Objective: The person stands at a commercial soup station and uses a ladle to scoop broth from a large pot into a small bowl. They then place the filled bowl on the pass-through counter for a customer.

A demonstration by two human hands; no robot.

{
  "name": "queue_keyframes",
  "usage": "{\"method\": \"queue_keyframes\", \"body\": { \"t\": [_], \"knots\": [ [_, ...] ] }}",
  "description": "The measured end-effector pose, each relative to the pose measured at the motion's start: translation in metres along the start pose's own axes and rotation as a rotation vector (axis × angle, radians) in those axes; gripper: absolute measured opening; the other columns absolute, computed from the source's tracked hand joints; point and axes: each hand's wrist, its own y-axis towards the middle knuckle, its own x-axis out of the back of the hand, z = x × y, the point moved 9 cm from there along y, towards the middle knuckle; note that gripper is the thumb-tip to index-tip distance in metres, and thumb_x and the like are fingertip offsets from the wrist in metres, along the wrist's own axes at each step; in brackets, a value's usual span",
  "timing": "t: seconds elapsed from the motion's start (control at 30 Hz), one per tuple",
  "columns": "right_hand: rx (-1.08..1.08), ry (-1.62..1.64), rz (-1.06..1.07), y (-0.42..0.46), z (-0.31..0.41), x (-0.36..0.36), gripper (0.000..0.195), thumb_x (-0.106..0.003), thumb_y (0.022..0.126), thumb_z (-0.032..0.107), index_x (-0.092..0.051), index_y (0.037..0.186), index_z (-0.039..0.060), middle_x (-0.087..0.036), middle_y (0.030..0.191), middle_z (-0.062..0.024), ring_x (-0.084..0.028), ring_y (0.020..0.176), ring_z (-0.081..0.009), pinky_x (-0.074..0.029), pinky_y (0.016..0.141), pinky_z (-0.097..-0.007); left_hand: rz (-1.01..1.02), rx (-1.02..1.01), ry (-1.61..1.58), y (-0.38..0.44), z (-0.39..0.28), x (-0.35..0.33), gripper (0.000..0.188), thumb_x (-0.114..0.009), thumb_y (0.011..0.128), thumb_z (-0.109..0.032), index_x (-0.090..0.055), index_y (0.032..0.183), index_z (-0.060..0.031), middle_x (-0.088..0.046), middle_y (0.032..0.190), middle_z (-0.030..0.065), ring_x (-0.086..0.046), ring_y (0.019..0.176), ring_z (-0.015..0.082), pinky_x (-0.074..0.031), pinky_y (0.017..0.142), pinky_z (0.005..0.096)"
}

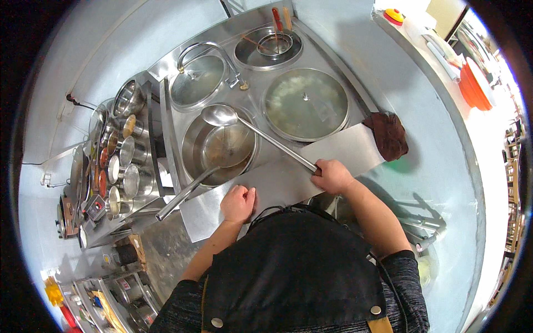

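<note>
My right hand (332, 176) is closed around the handle end of a long steel ladle (275, 143). The ladle's bowl (220, 115) is over the far rim of a round steel well (192, 145). A round, long-handled utensil sits in this well; its metal handle (187, 193) sticks out over the front left, and I cannot tell whether it is a pan or a strainer. My left hand (238, 204) rests in a loose fist on the flat steel front ledge (275, 179), near that handle, with nothing visible in it.
A glass-lidded pot (306, 106) is right of the well, a smaller lidded one (199, 81) behind it, beside a curved faucet (208, 43). Another well (245, 56) holds a small pot (275, 45). Seasoning containers (131, 179) line the left. A brown cloth (387, 135) drapes the right corner.
</note>
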Motion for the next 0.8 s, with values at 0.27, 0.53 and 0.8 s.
{"method": "queue_keyframes", "body": {
  "t": [0.27, 0.53, 0.8],
  "knots": [
    [-0.052, 0.091, -0.004, 0.0007, -0.0021, 0.0048, 0.026, -0.066, 0.079, 0.028, -0.063, 0.087, 0.0028, -0.068, 0.085, -0.0216, -0.065, 0.085, -0.0430, -0.052, 0.079, -0.0507, -0.054, -0.079, -0.020, -0.0012, 0.0003, -0.0005, 0.034, -0.067, 0.089, -0.033, -0.055, 0.067, -0.0092, -0.059, 0.072, 0.0090, -0.060, 0.068, 0.0340, -0.045, 0.058, 0.0481],
    [-0.046, 0.052, -0.050, -0.0010, -0.0013, 0.0049, 0.027, -0.066, 0.079, 0.029, -0.063, 0.087, 0.0026, -0.068, 0.086, -0.0222, -0.065, 0.086, -0.0431, -0.052, 0.080, -0.0509, -0.066, -0.106, -0.055, -0.0006, -0.0011, 0.0012, 0.033, -0.068, 0.088, -0.030, -0.054, 0.066, -0.0094, -0.058, 0.072, 0.0088, -0.059, 0.068, 0.0334, -0.045, 0.058, 0.0472],
    [-0.029, -0.004, -0.055, -0.0017, 0.0001, 0.0035, 0.027, -0.065, 0.080, 0.028, -0.064, 0.090, 0.0031, -0.068, 0.087, -0.0219, -0.065, 0.087, -0.0430, -0.052, 0.081, -0.0514, -0.057, -0.129, -0.083, -0.0009, 0.0009, -0.0013, 0.032, -0.068, 0.088, -0.029, -0.054, 0.067, -0.0089, -0.058, 0.072, 0.0092, -0.059, 0.068, 0.0335, -0.045, 0.058, 0.0465]
  ]
}}
